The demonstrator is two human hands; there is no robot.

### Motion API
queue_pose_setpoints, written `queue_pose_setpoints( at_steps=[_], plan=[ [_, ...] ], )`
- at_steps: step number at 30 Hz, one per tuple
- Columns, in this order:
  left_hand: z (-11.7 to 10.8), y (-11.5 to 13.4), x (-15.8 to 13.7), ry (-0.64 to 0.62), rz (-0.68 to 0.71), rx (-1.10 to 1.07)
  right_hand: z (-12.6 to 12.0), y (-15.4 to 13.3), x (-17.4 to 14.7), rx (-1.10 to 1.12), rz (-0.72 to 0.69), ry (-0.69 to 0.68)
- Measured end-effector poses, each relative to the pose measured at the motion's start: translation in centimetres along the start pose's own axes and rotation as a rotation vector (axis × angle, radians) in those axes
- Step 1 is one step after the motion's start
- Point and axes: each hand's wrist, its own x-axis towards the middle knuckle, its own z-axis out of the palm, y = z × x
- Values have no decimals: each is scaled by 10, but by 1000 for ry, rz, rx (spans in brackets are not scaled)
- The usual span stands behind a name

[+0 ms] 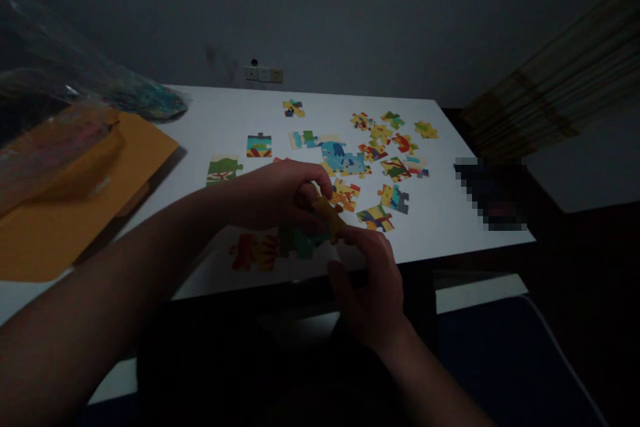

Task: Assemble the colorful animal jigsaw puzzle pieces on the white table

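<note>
Between my hands, above the table's near edge, a yellowish puzzle piece (pixel 330 215) is tilted up. My left hand (pixel 280 193) pinches its upper left end with curled fingers. The fingertips of my right hand (pixel 370 280) touch its lower right end; the thumb stands apart below. Under my hands lie a red puzzle piece (pixel 253 252) and a green one (pixel 297 243), side by side and partly hidden. Just beyond are a giraffe piece (pixel 345 195) and blue elephant pieces (pixel 343 159) that sit together.
More puzzle pieces (pixel 395 170) are scattered over the white table (pixel 210 110). At left lie an orange envelope (pixel 100 200) and a clear plastic bag (pixel 145 97). A blurred dark object (pixel 493 193) is at the right edge. A wall socket (pixel 264 74) and a curtain (pixel 545 100) are behind.
</note>
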Motion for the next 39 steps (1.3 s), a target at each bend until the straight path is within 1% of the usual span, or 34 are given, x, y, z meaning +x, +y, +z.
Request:
queue_pose_setpoints(
  at_steps=[2,4,5,7,9,11,13,16,19,21,24,26,31,34,39],
  plan=[
    [10,9,9,-11,67,-52,-7,4,-1,-2,78,17],
    [11,14,17,-22,123,-71,-12,10,1,17,149,-3],
    [10,15,22,-5,146,-55,-13,14,3,31,174,-22],
    [6,14,30,65,172,55,-16,21,9,30,182,-87],
    [6,9,39,111,181,231,-18,26,16,-26,156,-155],
    [13,1,45,82,194,361,-18,30,23,-85,126,-223],
    [24,-8,49,84,235,390,-17,30,30,-112,122,-281],
    [38,-21,48,177,329,385,-17,26,38,-154,143,-346],
    [45,-30,47,289,413,388,-22,22,42,-243,247,-397],
    [47,-33,46,337,440,393,-27,23,45,-281,281,-440],
    [48,-32,44,362,423,416,-36,33,48,-253,188,-523],
    [48,-30,43,352,399,428,-40,44,51,-200,112,-553],
    [44,-26,40,296,357,416,-43,63,52,-91,-14,-520],
    [43,-26,40,275,337,400,-42,67,50,-66,-46,-509],
    [42,-27,40,248,329,382,-42,68,50,-31,-45,-504]
  ],
)
